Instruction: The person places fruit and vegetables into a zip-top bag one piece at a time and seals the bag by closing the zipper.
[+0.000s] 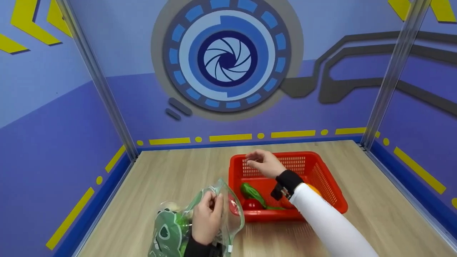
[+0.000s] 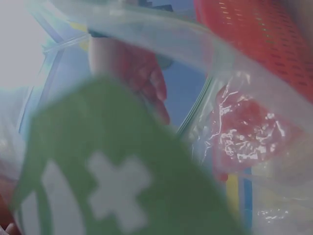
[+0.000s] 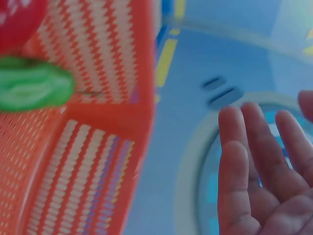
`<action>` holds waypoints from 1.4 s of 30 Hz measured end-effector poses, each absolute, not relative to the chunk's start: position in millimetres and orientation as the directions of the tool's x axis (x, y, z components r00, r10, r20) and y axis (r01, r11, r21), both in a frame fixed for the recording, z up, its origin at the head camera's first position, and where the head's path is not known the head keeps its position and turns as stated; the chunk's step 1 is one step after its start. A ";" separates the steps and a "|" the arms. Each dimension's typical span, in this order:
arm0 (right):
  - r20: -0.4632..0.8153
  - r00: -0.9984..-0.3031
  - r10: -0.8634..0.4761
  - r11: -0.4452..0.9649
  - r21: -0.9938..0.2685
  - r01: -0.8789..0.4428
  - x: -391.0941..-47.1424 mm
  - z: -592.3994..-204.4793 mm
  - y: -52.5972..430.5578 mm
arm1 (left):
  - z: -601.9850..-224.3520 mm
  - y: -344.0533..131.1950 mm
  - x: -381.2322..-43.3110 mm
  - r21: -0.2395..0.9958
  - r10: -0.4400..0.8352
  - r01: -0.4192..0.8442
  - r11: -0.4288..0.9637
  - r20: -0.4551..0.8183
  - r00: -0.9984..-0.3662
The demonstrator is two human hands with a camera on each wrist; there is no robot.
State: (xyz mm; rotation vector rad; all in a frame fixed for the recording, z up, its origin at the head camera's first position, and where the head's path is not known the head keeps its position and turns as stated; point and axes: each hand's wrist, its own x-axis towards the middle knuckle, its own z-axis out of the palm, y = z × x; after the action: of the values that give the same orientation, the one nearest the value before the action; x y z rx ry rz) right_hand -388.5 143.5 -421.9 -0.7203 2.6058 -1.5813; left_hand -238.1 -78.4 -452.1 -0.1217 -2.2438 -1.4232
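Note:
My left hand (image 1: 207, 219) pinches the upper edge of a clear zip bag (image 1: 166, 235) with a green cartoon print. Green produce (image 1: 182, 219) and a pale round item (image 1: 169, 206) show inside the bag, whose top stands open beside the basket. Over the far left part of a red plastic basket (image 1: 264, 216) is my right hand (image 1: 266, 163), fingers relaxed and holding nothing. A green pepper (image 1: 252, 193) and a red tomato (image 1: 251, 204) lie in the basket. The right wrist view shows spread fingers (image 3: 266, 152) beside the basket wall (image 3: 112, 117).
An orange round item (image 1: 314, 189) in the basket is partly hidden by my right forearm (image 1: 328, 219). The wooden tabletop (image 1: 171, 171) is bounded by a blue printed back wall (image 1: 132, 103) and side walls, with metal posts (image 1: 107, 96) at the corners.

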 end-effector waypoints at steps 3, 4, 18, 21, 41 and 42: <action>0.212 -0.924 -0.317 0.434 -0.834 -0.340 -397.8 -430.4 143.7 | -452.1 -78.8 -237.4 0.833 -0.172 0.321 0.451 0.434 -0.884; 0.203 -0.933 -0.298 0.446 -0.834 -0.324 -400.0 -433.7 142.8 | -452.6 -78.9 -237.4 0.829 -0.173 0.330 0.451 0.444 -0.879; 0.014 -0.947 -0.321 0.735 -0.627 -0.258 -414.3 -491.1 120.9 | -455.4 -79.3 -237.3 0.835 -0.180 0.310 0.455 0.427 -0.886; -0.058 -0.937 -0.344 0.770 -0.589 -0.246 -412.7 -494.6 118.4 | -455.1 -79.3 -237.4 0.833 -0.182 0.311 0.458 0.431 -0.884; -0.131 -0.933 -0.336 0.816 -0.534 -0.219 -412.9 -501.2 115.0 | -452.7 -80.8 -236.5 0.848 -0.185 0.272 0.455 0.389 -0.903; -0.129 -0.935 -0.330 0.813 -0.542 -0.212 -414.0 -501.3 115.7 | -452.4 -80.9 -236.6 0.849 -0.184 0.270 0.454 0.386 -0.904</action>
State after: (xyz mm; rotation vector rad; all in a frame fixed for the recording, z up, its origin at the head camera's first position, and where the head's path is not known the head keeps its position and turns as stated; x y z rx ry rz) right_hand -414.0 115.7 -501.3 -0.4217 2.7813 -0.7930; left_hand -236.6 -80.9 -452.4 -0.0727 -2.2831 -1.4457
